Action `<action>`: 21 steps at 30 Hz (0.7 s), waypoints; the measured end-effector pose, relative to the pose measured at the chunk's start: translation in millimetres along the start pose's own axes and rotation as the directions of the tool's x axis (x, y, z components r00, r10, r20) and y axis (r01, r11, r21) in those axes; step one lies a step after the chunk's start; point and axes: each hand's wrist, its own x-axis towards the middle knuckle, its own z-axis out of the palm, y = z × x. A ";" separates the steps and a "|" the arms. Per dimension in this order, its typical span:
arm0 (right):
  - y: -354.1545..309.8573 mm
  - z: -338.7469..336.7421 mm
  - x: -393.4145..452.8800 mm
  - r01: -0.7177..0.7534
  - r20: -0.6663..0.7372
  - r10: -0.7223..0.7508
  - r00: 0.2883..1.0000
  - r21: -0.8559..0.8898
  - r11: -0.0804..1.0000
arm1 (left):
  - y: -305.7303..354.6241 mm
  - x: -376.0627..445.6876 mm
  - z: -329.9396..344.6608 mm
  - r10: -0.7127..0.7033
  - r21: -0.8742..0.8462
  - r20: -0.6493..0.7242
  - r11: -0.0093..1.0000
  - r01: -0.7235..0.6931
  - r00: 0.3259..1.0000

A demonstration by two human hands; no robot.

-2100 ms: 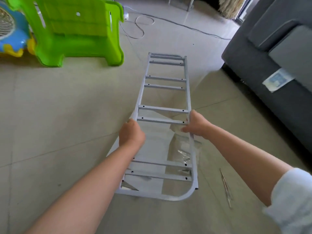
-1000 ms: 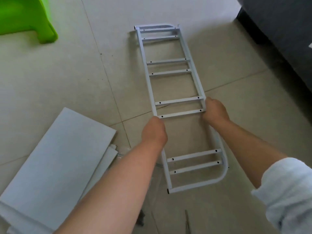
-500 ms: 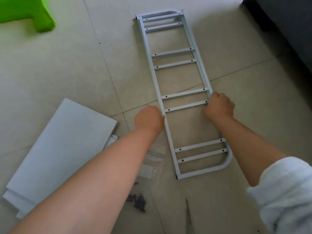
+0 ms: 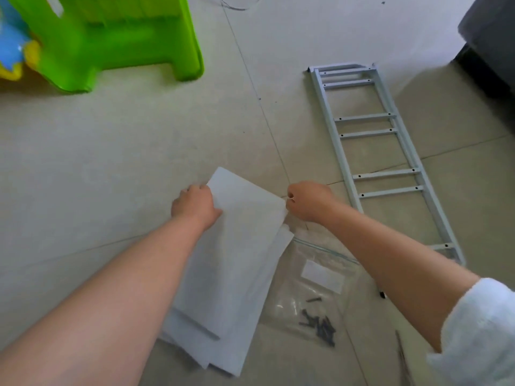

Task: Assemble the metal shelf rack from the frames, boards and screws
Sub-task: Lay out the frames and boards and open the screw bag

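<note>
Both hands are down on the stack of white boards, which lies on the tiled floor in the middle of the view. The left hand grasps the far left edge of the top board, fingers curled over that edge. The right hand is at the top board's far right corner, fingers curled in; it looks to be pinching the corner, though the fingertips are tucked out of sight. The boards are fanned a little, lower ones peeking out at the near end.

Off to the right the grey metal frame lies flat on the floor, well apart from the boards, its paired rungs running across and its near end passing behind the right forearm. Nobody is touching it.

Just beside the boards, between them and the frame, lies a clear zip bag with a white label, and dark screws heaped in its near corner.

Far left, a green plastic stool stands on the floor with a blue and yellow toy beside it. A dark grey sofa fills the far right corner.
</note>
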 end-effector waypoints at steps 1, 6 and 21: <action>-8.2 -0.9 -1.1 -0.026 0.037 0.027 0.999 -0.022 0.999 | -11.7 0.7 3.5 -0.001 -0.007 0.023 1.000 0.001 1.000; -34.5 -5.7 -2.9 -0.126 0.217 0.206 0.954 -0.333 0.934 | -50.0 5.2 19.2 0.058 -0.009 0.149 0.998 -0.057 0.987; -59.0 34.4 8.7 -0.442 0.095 0.447 0.889 0.428 0.788 | -82.2 3.4 49.6 0.059 -0.060 0.196 0.997 -0.048 0.979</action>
